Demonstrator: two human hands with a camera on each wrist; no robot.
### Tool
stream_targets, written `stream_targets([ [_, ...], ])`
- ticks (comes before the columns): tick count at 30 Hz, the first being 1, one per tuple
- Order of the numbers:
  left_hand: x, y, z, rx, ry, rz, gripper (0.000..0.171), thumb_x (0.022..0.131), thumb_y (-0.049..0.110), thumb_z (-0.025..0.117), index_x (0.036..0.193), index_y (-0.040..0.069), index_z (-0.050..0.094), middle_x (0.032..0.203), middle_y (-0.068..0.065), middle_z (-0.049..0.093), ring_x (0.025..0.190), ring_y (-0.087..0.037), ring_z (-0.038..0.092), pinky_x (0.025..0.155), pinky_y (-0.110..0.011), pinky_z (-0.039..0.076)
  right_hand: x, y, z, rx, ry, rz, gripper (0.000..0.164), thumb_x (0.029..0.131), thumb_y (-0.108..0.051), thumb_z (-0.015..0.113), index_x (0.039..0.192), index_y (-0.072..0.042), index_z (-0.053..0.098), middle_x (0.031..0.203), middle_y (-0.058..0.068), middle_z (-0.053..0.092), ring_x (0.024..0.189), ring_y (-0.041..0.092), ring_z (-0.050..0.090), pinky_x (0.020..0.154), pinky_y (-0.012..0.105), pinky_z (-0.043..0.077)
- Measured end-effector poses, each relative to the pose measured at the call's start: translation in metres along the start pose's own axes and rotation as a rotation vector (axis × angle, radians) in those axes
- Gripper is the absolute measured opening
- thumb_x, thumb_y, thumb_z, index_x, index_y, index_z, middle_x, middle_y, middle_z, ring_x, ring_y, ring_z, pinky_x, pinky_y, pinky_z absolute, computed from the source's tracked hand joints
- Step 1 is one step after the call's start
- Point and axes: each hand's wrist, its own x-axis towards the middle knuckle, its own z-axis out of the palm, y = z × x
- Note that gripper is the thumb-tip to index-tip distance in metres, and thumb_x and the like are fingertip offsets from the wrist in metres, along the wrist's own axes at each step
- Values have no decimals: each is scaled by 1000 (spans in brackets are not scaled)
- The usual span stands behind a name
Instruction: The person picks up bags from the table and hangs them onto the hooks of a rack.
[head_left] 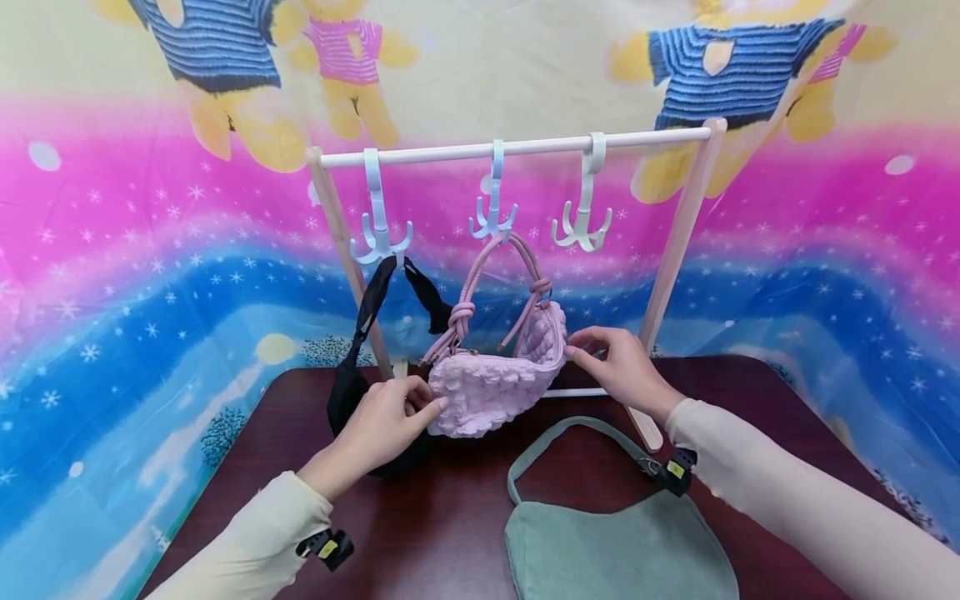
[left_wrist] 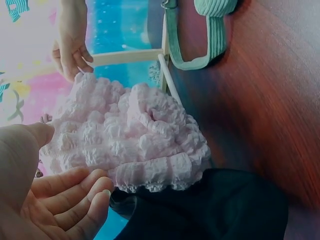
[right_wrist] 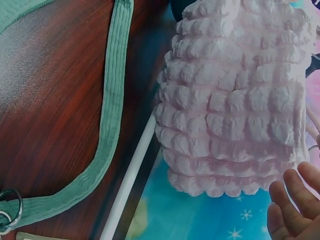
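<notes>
A puffy pink handbag hangs by its knotted handle from the middle hook. At its left end is my left hand, thumb tip against the fabric; in the left wrist view the fingers are loosely bent and apart from the thumb. My right hand is at the bag's right end, fingertips at the edge. The right wrist view shows its fingers relaxed beside the puffed fabric; its thumb is hidden there. A black bag hangs from the left hook, partly behind my left hand.
A wooden rack with a white rail stands on the dark red table. A pale green hook hangs at its right. The green shoulder bag lies in front, its strap toward the rack. A printed backdrop surrounds the table.
</notes>
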Motion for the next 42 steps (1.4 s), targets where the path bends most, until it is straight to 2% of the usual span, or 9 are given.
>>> stream_targets([
  [7,-5,6,4,-10,2,21,15,94,35,72,95,20,72,78,9,67,63,-5,58,64,-26,49,-5,2,2,11,-12,10,29,101,-28,64,123,-11,69,108,9,73,89,24,67,69,34,53],
  [15,-13,11,11,-24,-34,53,11,94,32,72,91,21,71,70,9,63,58,-5,55,59,-25,46,-12,4,2,1,-37,21,29,100,-27,64,123,-9,69,105,9,72,87,23,64,67,33,52],
  [20,-17,12,17,-16,-43,91,12,95,33,71,90,22,71,71,12,65,61,-1,56,61,-23,47,-17,9,3,3,-41,2,27,100,-26,64,121,-9,70,106,9,73,85,22,65,66,31,52],
  [25,-20,11,23,-25,-63,117,12,95,33,70,92,22,70,71,12,64,58,-1,54,57,-23,46,-24,13,3,-6,-31,-12,28,100,-26,65,120,-8,71,104,9,73,82,19,65,65,29,52],
  [30,-21,12,29,-35,-78,124,10,97,31,69,94,22,69,78,12,66,59,-2,53,58,-22,46,-28,14,2,-22,-38,-13,27,99,-26,66,120,-8,71,107,9,73,87,19,67,72,29,54],
  [35,-21,13,37,-43,-92,140,10,97,32,68,95,21,68,82,11,67,61,1,55,61,-21,47,-33,16,2,-32,-48,-14,28,99,-25,67,120,-8,70,111,10,73,92,21,69,79,36,57],
  [42,-21,17,50,-74,-122,175,12,97,32,68,98,19,69,84,8,69,63,2,56,63,-21,49,-40,24,3,-58,-80,-14,29,98,-27,68,120,-9,70,110,6,73,94,16,70,80,34,57],
])
